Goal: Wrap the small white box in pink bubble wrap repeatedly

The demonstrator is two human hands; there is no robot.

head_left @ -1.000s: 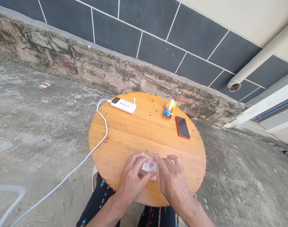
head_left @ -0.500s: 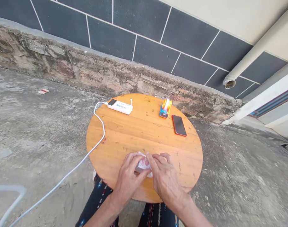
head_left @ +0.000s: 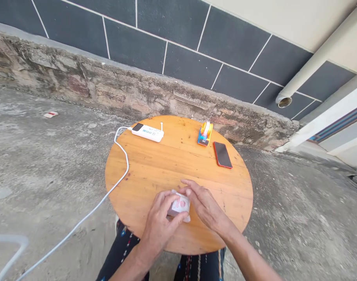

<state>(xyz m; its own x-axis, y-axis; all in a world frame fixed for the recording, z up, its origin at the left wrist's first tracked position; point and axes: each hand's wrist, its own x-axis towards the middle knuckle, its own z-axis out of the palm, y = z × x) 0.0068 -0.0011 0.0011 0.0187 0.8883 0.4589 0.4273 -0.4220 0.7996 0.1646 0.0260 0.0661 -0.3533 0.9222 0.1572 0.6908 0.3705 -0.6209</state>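
Observation:
A small box-like packet [head_left: 181, 203], whitish on top with pink-red printing, rests on the round wooden table [head_left: 172, 164] near its front edge. My left hand [head_left: 161, 214] grips it from the left, thumb at the near side and fingers at the far side. A pale flap or piece of wrapping sticks out by the thumb. My right hand [head_left: 206, 205] is open, its fingers stretched out over the packet's far right corner. Whether those fingertips touch it I cannot tell.
A white power strip [head_left: 147, 132] lies at the table's back left; its white cable [head_left: 87, 216] runs off to the lower left. A yellow-and-blue tape dispenser [head_left: 204, 134] and a red-edged phone [head_left: 222, 155] are at the back right. Beyond stands a stone-based wall [head_left: 128, 93].
My right hand has drawn back from the packet's top and straightened its fingers, so more of the print shows. The left hand keeps its grip in nearly the same place.

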